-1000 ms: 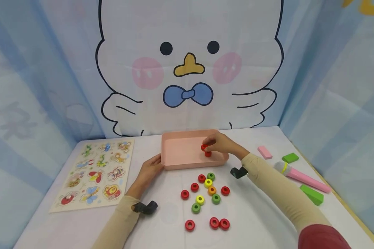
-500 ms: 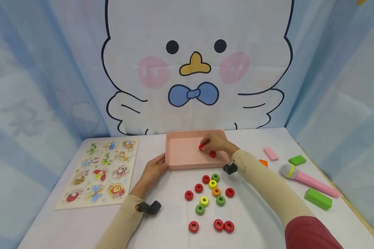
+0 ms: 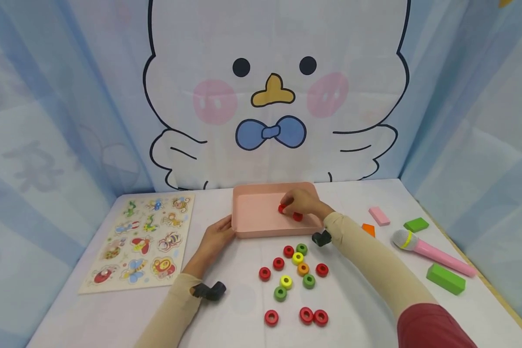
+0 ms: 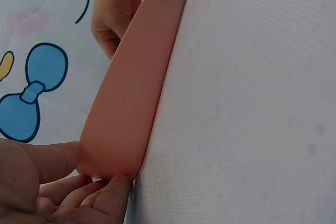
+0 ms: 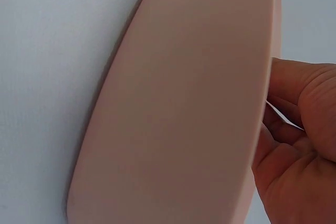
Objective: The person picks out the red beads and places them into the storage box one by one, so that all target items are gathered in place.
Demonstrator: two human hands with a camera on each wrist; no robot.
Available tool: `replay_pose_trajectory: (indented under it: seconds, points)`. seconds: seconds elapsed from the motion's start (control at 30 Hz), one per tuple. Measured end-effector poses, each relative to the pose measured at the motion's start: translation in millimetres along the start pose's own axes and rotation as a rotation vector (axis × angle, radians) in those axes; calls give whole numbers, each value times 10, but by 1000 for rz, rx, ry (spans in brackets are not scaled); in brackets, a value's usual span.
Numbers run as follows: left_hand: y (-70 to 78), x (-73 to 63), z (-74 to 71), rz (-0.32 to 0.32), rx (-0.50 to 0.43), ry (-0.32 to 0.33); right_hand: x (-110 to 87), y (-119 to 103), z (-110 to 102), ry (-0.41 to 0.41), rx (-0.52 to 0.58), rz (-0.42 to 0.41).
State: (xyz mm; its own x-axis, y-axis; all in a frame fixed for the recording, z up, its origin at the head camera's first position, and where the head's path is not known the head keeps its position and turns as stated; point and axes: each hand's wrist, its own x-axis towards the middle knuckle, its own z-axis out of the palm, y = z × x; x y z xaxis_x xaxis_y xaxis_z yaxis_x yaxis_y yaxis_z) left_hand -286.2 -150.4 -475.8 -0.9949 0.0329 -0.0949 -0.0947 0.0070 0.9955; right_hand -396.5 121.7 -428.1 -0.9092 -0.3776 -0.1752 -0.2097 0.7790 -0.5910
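In the head view, a shallow pink tray stands at the back of the table. My left hand holds its left front corner; in the left wrist view the thumb is at the rim and the fingers sit against the lower end. Inside the tray, my right hand pinches a red ring bead between thumb and fingertips. Another red ring bead lies just below that hand. In the right wrist view the tray's wall hides the fingertips and the bead.
Several red, yellow, green and orange ring beads lie scattered in front of the tray. An insect picture board is at the left. Toward the right edge lie a pink toy microphone, green blocks, a pink block and an orange block.
My right hand has shifted left inside the tray and lowered the pinched red bead, apart from the other red bead. The left hand stays at the tray's corner. The head view has turned slightly.
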Motion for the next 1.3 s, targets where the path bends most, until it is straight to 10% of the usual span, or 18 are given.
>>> replay_pose_trajectory:
  seconds: [0.33,0.77,1.3]
  points:
    - [-54,-21,73,0,-12,-20,-171,186,-66,31,74,-34]
    - [-21,-20,73,-8,9,-26,-1030,238,-191,65,73,-71]
    - [23,-15,13,-14,22,1,-1862,546,160,-40,133,-181]
